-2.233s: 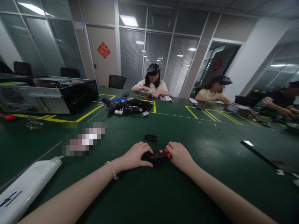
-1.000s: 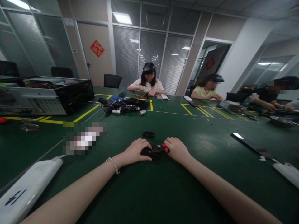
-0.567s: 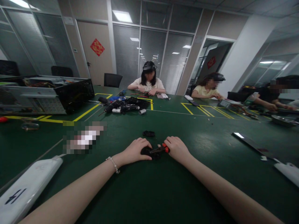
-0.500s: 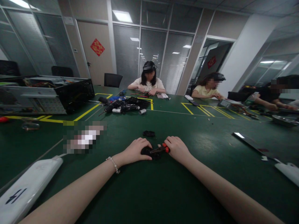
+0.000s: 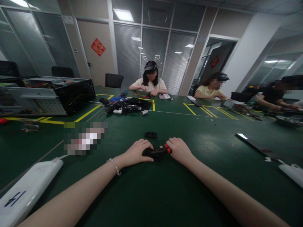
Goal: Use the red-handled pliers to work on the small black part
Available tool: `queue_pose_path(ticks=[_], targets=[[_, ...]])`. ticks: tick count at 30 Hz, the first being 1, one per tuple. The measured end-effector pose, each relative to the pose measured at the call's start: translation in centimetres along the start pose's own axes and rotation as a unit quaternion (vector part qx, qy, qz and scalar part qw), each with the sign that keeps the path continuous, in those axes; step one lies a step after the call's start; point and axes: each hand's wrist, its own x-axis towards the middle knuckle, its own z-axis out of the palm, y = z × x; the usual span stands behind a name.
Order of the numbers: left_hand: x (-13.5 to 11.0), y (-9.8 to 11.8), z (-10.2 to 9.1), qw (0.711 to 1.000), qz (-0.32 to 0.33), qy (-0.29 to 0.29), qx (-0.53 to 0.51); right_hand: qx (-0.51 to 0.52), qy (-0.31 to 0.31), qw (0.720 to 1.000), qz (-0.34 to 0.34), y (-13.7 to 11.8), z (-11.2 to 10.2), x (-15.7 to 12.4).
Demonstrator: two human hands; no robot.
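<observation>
On the green table, my left hand (image 5: pixel 139 152) is closed around the side of a small black part (image 5: pixel 147 152), thumb on the near edge and fingers on the far edge. In my right hand (image 5: pixel 179 149) is a pair of pliers with red handles (image 5: pixel 168 149), mostly covered by the fingers. The dark jaws of the pliers (image 5: pixel 156 151) point left and lie over the black part. Whether they grip it I cannot tell. Just beyond my hands lies a second small black piece (image 5: pixel 151 135), apart from both.
A white power bank (image 5: pixel 35 186) lies left of my left forearm. An open computer case (image 5: pixel 47 97) stands at the far left. Power drills (image 5: pixel 115 106) and other items are heaped ahead. A dark flat device (image 5: pixel 252 145) is at right. A person (image 5: pixel 151 82) sits opposite; others sit at right.
My hands, the pliers and the black part stay nearly in place. The whole view shifts very slightly.
</observation>
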Motion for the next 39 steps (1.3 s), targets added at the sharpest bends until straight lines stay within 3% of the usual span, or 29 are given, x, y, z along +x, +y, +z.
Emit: queue_pose_path(ticks=[39], targets=[[0.01, -0.11, 0.3, 1.0, 0.007, 0.011, 0.009, 0.019, -0.002, 1.0, -0.017, 0.25, 0.17, 0.11]])
